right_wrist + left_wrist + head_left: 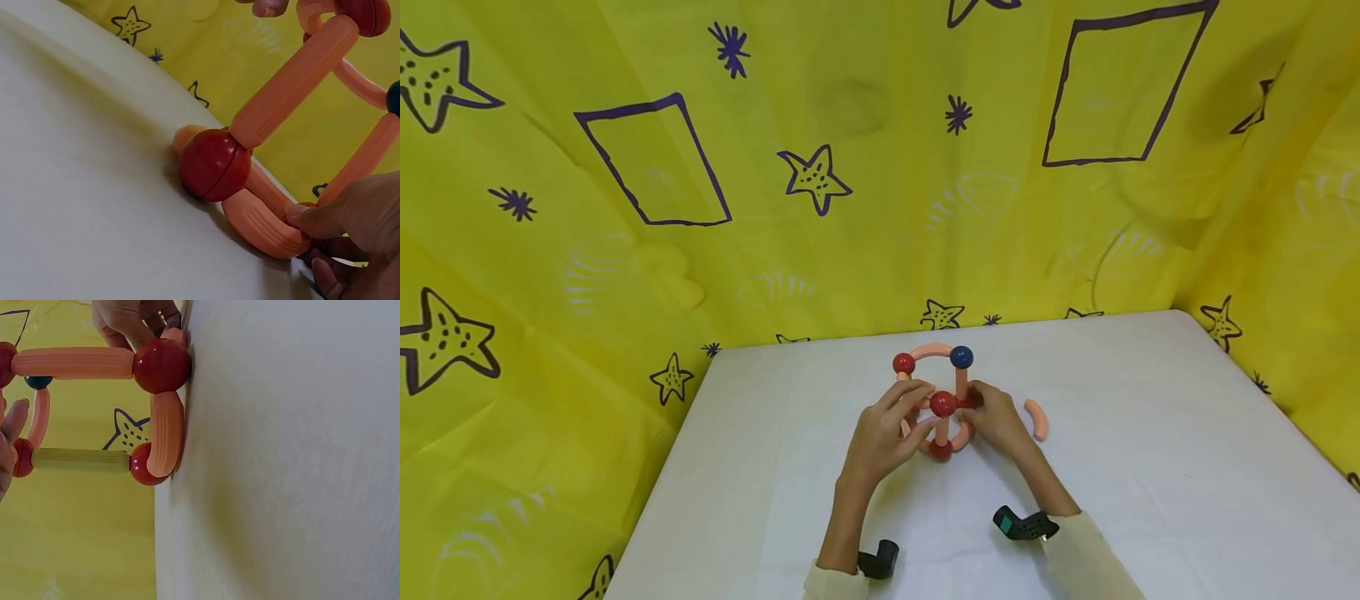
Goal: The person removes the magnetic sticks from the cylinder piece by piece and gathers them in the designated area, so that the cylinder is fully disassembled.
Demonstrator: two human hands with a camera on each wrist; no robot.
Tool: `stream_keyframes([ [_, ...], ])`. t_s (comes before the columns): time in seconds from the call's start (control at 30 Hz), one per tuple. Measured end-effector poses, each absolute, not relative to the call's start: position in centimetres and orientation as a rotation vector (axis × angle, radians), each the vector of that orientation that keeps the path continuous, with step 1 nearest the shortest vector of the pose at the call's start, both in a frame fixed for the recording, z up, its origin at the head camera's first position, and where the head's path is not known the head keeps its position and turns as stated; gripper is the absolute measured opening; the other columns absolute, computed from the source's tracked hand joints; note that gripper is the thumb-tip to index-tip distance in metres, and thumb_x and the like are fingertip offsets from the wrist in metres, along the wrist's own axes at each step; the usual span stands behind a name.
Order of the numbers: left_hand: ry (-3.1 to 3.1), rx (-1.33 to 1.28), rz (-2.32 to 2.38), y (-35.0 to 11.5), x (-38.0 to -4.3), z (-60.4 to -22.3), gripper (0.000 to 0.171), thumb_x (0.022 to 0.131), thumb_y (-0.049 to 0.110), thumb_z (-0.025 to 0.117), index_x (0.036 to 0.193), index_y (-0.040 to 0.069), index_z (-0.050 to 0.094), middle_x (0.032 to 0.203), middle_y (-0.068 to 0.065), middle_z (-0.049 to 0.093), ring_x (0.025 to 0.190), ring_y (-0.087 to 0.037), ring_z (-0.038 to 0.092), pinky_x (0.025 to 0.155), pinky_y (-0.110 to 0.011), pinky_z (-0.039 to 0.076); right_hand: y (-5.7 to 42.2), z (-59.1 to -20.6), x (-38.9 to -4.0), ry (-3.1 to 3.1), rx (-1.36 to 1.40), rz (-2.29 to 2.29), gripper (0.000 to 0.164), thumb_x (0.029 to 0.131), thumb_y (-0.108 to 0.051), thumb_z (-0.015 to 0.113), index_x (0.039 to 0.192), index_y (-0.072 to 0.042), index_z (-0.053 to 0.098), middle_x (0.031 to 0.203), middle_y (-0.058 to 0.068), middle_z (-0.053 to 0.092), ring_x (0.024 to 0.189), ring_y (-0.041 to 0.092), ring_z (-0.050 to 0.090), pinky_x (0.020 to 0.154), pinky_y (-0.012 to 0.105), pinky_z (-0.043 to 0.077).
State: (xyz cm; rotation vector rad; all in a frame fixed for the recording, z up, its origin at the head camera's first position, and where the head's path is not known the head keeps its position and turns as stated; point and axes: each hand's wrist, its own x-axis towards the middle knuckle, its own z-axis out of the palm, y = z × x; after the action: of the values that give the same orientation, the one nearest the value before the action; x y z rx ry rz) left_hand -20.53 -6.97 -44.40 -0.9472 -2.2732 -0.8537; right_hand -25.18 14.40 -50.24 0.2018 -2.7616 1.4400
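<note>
A frame of curved and straight peach sticks (297, 81), one yellow-green stick (81, 460) and balls stands on the white table. Red balls (943, 404) and a dark blue ball (962, 357) mark its corners. My left hand (883, 429) is at the upper left of the frame, thumb and fingers spread apart beside the near upper red ball. Its fingertips (270, 7) show a gap from the upper curved stick (312, 14) in the right wrist view. Low on the right side, my right hand (997, 417) pinches a red ball (306, 207), mostly covered by thumb and fingers.
One loose curved peach stick (1037, 419) lies on the table (1150, 450) to the right of my right hand. A yellow curtain (865, 250) with starfish drawings hangs behind the table and on both sides.
</note>
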Motion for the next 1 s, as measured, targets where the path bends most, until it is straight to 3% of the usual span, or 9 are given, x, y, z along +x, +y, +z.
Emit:
stream_keyframes([
  [0.43, -2.267, -0.952, -0.8, -7.4, -20.6, -44.5, 0.037, 0.088, 0.027, 0.074, 0.12, 0.01, 0.067, 0.116, 0.0, 0.065, 0.063, -0.01, 0.056, 0.06, -0.005, 0.04, 14.4, -49.8, -26.5, -2.797, 0.45, 1.436, 0.028, 0.089, -0.011, 0.068, 0.116, -0.004, 0.064, 0.108, 0.011, 0.069, 0.099, 0.024, 0.063, 0.093, 0.047, 0.052],
  [1.0, -2.246, -0.934, -0.787, -7.6, -20.6, -44.3, 0.035, 0.083, 0.023, 0.079, 0.114, 0.011, 0.07, 0.111, 0.001, 0.068, 0.062, -0.007, 0.054, 0.06, -0.006, 0.041, 13.7, -50.7, -26.9, -2.726, 0.445, 1.376, 0.031, 0.089, -0.006, 0.068, 0.119, 0.001, 0.063, 0.111, 0.018, 0.064, 0.102, 0.03, 0.061, 0.09, 0.047, 0.053],
])
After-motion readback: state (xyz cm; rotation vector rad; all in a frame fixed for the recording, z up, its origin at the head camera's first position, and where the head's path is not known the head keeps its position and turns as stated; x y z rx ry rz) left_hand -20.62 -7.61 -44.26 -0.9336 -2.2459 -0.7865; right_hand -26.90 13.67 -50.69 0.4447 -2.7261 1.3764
